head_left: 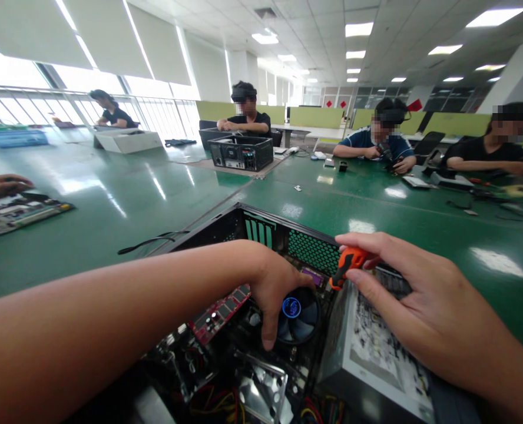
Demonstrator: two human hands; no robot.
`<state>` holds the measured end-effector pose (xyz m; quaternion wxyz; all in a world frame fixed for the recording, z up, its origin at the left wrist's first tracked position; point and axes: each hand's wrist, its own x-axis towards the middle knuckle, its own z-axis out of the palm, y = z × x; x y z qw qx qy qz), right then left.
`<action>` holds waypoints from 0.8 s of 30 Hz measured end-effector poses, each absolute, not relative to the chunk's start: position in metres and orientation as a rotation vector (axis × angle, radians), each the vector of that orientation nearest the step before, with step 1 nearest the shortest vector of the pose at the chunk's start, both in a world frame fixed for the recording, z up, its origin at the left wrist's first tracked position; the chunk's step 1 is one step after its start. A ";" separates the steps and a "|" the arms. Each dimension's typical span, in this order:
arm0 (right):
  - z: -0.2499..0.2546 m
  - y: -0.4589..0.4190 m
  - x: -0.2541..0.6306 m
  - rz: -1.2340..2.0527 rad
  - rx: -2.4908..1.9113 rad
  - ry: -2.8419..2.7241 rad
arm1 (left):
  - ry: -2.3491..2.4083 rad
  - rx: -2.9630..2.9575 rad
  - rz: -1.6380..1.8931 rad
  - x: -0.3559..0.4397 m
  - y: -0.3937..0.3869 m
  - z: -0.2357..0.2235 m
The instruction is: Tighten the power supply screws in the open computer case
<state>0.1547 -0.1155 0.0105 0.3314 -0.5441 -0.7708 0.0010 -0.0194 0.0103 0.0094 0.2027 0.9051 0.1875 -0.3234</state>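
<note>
An opened black computer case [230, 227] lies in front of me with its insides showing. My left hand [277, 282] reaches into it, thumb and fingers spanning the rim of a round black cooling fan [303, 324] with a blue-lit hub. My right hand [414, 294] grips a screwdriver [348, 265] by its orange and black handle; the shaft is not visible. Below that hand sits a metal power supply box [385, 353]. A red circuit card [219, 315] stands left of the fan, partly behind my left forearm.
Coloured cables [221, 403] and a shiny metal bracket [261, 388] fill the near part of the case. A co-worker's hand [5, 185] touches a circuit board [23, 212] at left. Across the green table [164, 188], other people work near another computer case [239, 154].
</note>
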 end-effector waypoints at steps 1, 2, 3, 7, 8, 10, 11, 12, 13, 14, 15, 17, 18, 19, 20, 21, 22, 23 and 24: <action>0.011 -0.115 0.155 0.005 -1.416 -2.014 | 0.525 2.526 -0.896 -0.019 0.010 0.010; 0.011 -0.115 0.155 0.006 -1.406 -2.016 | 0.530 2.526 -0.892 -0.019 0.010 0.010; 0.011 -0.115 0.155 0.007 -1.391 -2.017 | 0.537 2.526 -0.892 -0.019 0.010 0.010; 0.012 -0.115 0.155 0.001 -1.319 -2.008 | 0.560 2.528 -0.888 -0.019 0.010 0.010; 0.012 -0.116 0.155 -0.003 -1.305 -2.004 | 0.557 2.526 -0.886 -0.019 0.010 0.010; 0.012 -0.118 0.155 -0.011 -1.291 -1.996 | 0.552 2.511 -0.887 -0.019 0.011 0.008; 0.012 -0.119 0.155 -0.021 -1.288 -1.990 | 0.550 2.499 -0.894 -0.019 0.011 0.008; 0.012 -0.120 0.155 -0.034 -1.285 -1.982 | 0.549 2.488 -0.895 -0.020 0.012 0.007; 0.012 -0.120 0.155 -0.044 -1.284 -1.978 | 0.549 2.478 -0.890 -0.020 0.012 0.007; 0.011 -0.120 0.155 -0.049 -1.283 -1.976 | 0.551 2.470 -0.883 -0.020 0.012 0.006; 0.011 -0.120 0.155 -0.051 -1.285 -1.976 | 0.557 2.465 -0.876 -0.021 0.012 0.006; 0.011 -0.119 0.155 -0.053 -1.290 -1.983 | 0.571 2.463 -0.862 -0.021 0.012 0.006; 0.011 -0.118 0.155 -0.059 -1.291 -1.987 | 0.579 2.467 -0.857 -0.021 0.011 0.007; 0.011 -0.118 0.155 -0.067 -1.296 -1.993 | 0.582 2.470 -0.859 -0.021 0.011 0.007; 0.011 -0.117 0.155 -0.075 -1.304 -2.000 | 0.580 2.474 -0.860 -0.021 0.010 0.007; 0.011 -0.117 0.155 -0.081 -1.313 -2.003 | 0.572 2.476 -0.864 -0.021 0.010 0.007; 0.011 -0.117 0.155 -0.085 -1.322 -2.006 | 0.563 2.478 -0.870 -0.021 0.010 0.008; 0.011 -0.116 0.155 -0.089 -1.332 -2.004 | 0.557 2.482 -0.875 -0.021 0.010 0.008; 0.011 -0.116 0.155 -0.093 -1.341 -1.998 | 0.552 2.487 -0.879 -0.021 0.010 0.008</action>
